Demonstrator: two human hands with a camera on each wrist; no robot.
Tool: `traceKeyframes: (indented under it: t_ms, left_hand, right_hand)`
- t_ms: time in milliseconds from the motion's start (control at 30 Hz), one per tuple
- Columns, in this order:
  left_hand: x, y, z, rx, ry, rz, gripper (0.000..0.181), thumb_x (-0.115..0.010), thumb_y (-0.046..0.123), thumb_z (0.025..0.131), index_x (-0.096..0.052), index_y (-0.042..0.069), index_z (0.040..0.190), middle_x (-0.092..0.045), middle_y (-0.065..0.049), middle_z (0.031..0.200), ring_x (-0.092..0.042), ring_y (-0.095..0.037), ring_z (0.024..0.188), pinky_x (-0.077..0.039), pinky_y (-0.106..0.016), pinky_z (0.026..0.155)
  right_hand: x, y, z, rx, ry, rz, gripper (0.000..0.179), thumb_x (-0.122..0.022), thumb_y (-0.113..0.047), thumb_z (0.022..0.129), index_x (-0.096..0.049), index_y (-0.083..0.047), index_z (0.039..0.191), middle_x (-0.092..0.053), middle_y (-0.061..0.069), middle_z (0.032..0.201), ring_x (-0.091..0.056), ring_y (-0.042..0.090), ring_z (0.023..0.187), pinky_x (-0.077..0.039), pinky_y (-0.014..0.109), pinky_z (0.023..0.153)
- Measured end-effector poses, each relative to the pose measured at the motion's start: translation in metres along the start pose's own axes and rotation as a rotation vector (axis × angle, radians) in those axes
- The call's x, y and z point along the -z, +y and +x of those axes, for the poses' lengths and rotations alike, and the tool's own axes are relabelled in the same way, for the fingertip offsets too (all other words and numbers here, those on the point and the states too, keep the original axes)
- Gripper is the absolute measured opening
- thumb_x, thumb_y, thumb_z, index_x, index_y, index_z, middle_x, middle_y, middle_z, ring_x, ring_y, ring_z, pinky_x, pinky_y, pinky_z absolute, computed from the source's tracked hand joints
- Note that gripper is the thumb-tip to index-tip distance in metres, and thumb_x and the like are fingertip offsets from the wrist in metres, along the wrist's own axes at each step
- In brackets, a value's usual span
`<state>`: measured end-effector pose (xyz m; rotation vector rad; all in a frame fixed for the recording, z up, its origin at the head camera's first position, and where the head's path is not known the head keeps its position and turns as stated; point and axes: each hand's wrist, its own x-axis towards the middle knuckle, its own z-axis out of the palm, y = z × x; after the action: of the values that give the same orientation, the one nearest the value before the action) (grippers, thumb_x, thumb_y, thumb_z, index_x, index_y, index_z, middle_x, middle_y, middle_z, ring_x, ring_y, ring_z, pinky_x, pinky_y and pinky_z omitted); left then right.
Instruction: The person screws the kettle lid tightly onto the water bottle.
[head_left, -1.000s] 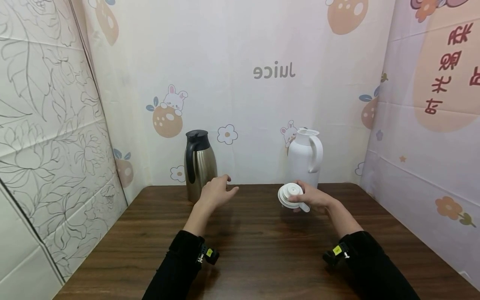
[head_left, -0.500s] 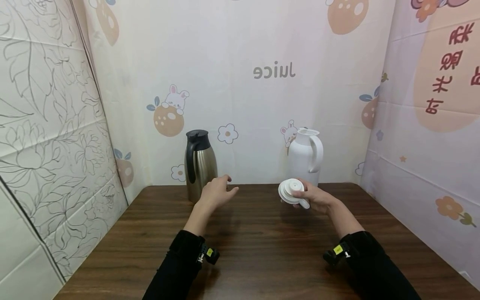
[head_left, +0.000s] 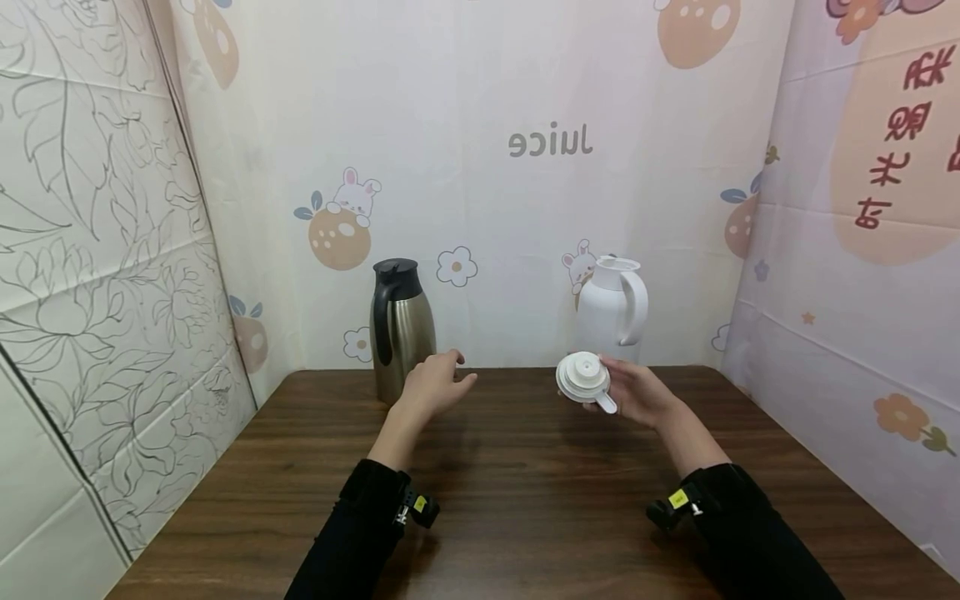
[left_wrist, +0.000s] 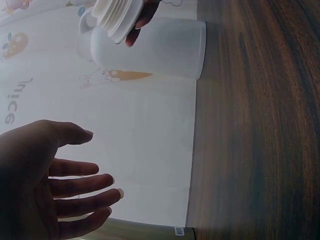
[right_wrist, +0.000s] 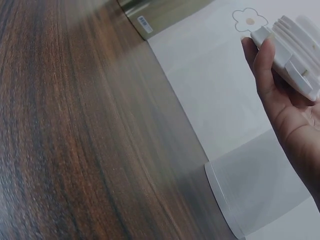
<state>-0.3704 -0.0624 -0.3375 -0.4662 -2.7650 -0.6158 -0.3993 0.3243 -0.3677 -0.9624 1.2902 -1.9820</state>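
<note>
My right hand (head_left: 641, 393) holds a white jug lid (head_left: 583, 377) above the table, its stepped inner side turned toward the head camera and its small tab pointing down right. In the right wrist view, fingers (right_wrist: 265, 60) wrap the rim of the lid. Just behind stands a white vacuum jug (head_left: 603, 308), upright, its mouth uncovered and handle facing right. My left hand (head_left: 431, 383) holds nothing; in the left wrist view its fingers (left_wrist: 85, 187) are spread and relaxed. Next to it, slightly behind, is a gold vacuum jug (head_left: 411, 333) with black top and handle.
Both jugs stand near the back edge of the dark wooden table (head_left: 495, 492). A printed curtain (head_left: 480, 200) hangs close behind it, with more patterned cloth (head_left: 840, 333) along the right side and the left.
My right hand has raised the lid slightly and turned it, so its inner side faces the head camera more fully. My left hand and both jugs have stayed in place.
</note>
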Motion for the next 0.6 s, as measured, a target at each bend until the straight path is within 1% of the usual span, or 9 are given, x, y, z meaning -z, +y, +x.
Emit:
traceKeyframes:
  t_ms: [100,267,333,400,500,600]
  left_hand:
    - [-0.0003,-0.0004,0.0013,0.001,-0.003,0.002,0.045,-0.065,0.042,0.105,-0.066,0.007,0.133,-0.075,-0.011,0.116,-0.073,-0.027,0.099,-0.06,-0.045,0.082]
    - [0.0,-0.0007,0.0023,0.004,-0.01,0.01,0.044,-0.064,0.042,0.105,-0.066,0.007,0.132,-0.075,-0.012,0.116,-0.073,-0.027,0.098,-0.06,-0.045,0.081]
    - [0.0004,-0.0006,0.002,0.006,-0.014,0.009,0.043,-0.065,0.042,0.105,-0.066,0.008,0.132,-0.075,-0.011,0.115,-0.073,-0.026,0.097,-0.059,-0.044,0.08]
    - [0.0007,-0.0007,0.002,0.007,-0.018,0.005,0.044,-0.065,0.042,0.105,-0.066,0.007,0.132,-0.075,-0.011,0.115,-0.073,-0.026,0.097,-0.059,-0.044,0.08]
    - [0.0007,-0.0013,0.0021,0.005,-0.019,0.004,0.044,-0.065,0.041,0.105,-0.066,0.007,0.133,-0.075,-0.011,0.115,-0.072,-0.026,0.096,-0.059,-0.044,0.08]
    - [0.0002,-0.0019,0.0023,0.001,-0.015,0.005,0.044,-0.065,0.041,0.105,-0.066,0.007,0.134,-0.075,-0.011,0.115,-0.073,-0.026,0.097,-0.059,-0.044,0.081]
  right_hand:
    - [0.0017,-0.0003,0.0002,0.003,-0.013,0.021,0.057,-0.008,-0.02,0.117,-0.05,-0.011,0.155,-0.06,0.019,0.145,-0.064,0.032,0.126,-0.057,0.044,0.098]
    - [0.0005,0.001,0.0012,0.002,-0.008,-0.007,0.054,-0.008,-0.018,0.116,-0.043,-0.01,0.157,-0.059,0.024,0.145,-0.065,0.032,0.123,-0.058,0.043,0.095]
    - [-0.0004,0.0012,0.002,0.002,-0.02,-0.025,0.053,-0.008,-0.017,0.115,-0.037,-0.008,0.159,-0.056,0.026,0.148,-0.063,0.036,0.127,-0.057,0.042,0.094]
    - [-0.0013,0.001,0.003,0.005,-0.032,-0.038,0.052,-0.008,-0.015,0.115,-0.034,-0.006,0.159,-0.053,0.027,0.152,-0.06,0.04,0.133,-0.056,0.041,0.093]
    - [-0.0027,0.0005,0.004,0.014,-0.045,-0.025,0.053,-0.007,-0.014,0.114,-0.034,-0.005,0.158,-0.048,0.028,0.157,-0.053,0.044,0.141,-0.055,0.041,0.094]
    - [-0.0039,0.0001,0.0039,0.024,-0.044,0.017,0.053,-0.007,-0.016,0.114,-0.038,-0.003,0.156,-0.05,0.028,0.155,-0.055,0.043,0.139,-0.055,0.04,0.093]
